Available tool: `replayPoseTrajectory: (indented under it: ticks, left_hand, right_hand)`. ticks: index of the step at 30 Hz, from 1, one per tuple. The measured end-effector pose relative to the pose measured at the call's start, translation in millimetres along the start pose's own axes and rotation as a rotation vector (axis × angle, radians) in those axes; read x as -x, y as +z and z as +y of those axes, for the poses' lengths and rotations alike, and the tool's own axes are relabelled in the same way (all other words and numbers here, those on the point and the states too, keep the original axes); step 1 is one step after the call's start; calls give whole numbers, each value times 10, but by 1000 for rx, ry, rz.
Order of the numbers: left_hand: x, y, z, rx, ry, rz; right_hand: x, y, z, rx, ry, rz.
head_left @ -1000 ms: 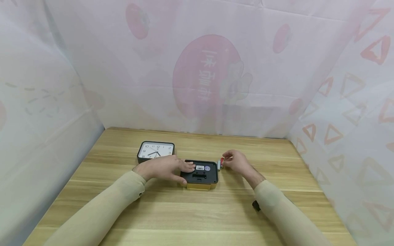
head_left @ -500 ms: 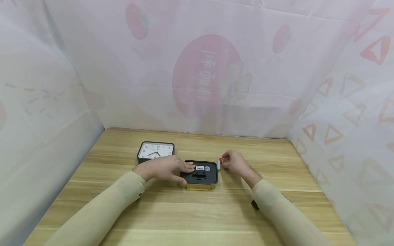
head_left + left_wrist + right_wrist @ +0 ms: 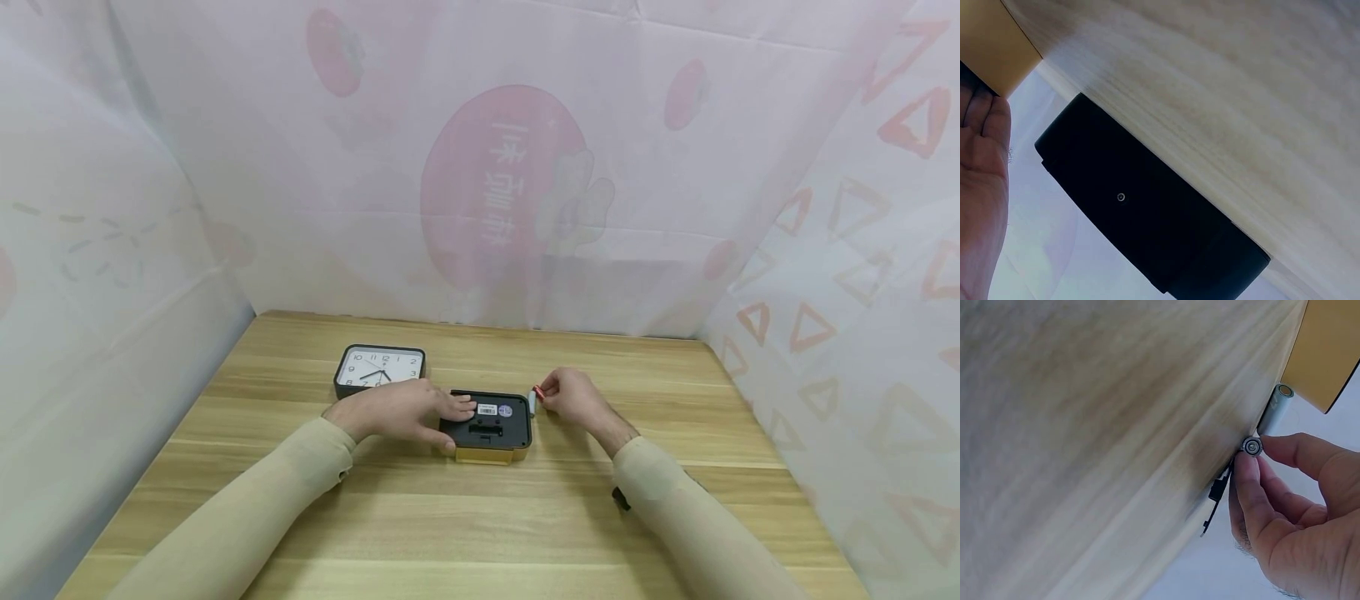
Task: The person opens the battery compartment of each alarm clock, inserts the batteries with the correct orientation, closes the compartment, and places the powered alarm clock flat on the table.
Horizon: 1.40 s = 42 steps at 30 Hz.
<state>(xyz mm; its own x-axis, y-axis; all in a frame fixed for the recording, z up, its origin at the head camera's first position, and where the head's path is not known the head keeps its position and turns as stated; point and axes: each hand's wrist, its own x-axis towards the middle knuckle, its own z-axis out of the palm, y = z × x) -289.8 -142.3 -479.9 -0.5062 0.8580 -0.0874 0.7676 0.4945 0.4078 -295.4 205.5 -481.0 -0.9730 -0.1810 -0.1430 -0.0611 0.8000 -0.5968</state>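
Observation:
A clock with a gold-coloured case (image 3: 483, 456) lies face down, its black back (image 3: 506, 429) upward, with a slot in the middle. My left hand (image 3: 405, 410) rests on the left part of that back with its fingers straight. Just right of the clock, my right hand (image 3: 576, 397) pinches a red battery (image 3: 539, 392) between thumb and fingers. In the right wrist view the end of this battery (image 3: 1252, 447) faces the camera, close over the table. Beside it lies a pale grey battery (image 3: 532, 403), near the gold case.
A black-framed clock (image 3: 381, 367) with a white dial lies face up behind my left hand. In the right wrist view, a thin black piece (image 3: 1217, 487) shows behind my fingers. A small black object (image 3: 621, 500) sits beside my right sleeve. Printed cloth walls (image 3: 645, 275) border the table.
The red battery has turned from lying roughly alongside the grey one to a slant in my right fingers. My right hand has shifted slightly left; my left hand stays in place.

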Motion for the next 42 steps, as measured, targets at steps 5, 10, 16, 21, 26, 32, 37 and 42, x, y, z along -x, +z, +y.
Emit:
replayPoseTrajectory:
  ticks: [5, 10, 16, 21, 26, 32, 37, 42]
  left_hand:
    - [3, -3, 5, 2, -5, -1]
    - [3, -4, 5, 1, 0, 0]
    - [1, -9, 13, 1, 2, 1]
    - [5, -10, 17, 4, 0, 1]
    - [7, -7, 14, 3, 1, 4]
    - [12, -6, 14, 4, 0, 5]
    - [11, -11, 16, 6, 0, 7]
    - [12, -15, 20, 10, -3, 7]
  right_hand:
    - [7, -39, -17, -3, -1, 6]
    - [28, -60, -40, -5, -3, 6]
    - [76, -80, -90, -40, -29, 7]
    - [123, -106, -137, -57, -44, -3]
    - [182, -128, -185, -63, -71, -14]
    - [245, -125, -249, -73, -109, -33]
    - [301, -108, -307, -82, -111, -48]
    - [355, -80, -371, -76, -135, -62]
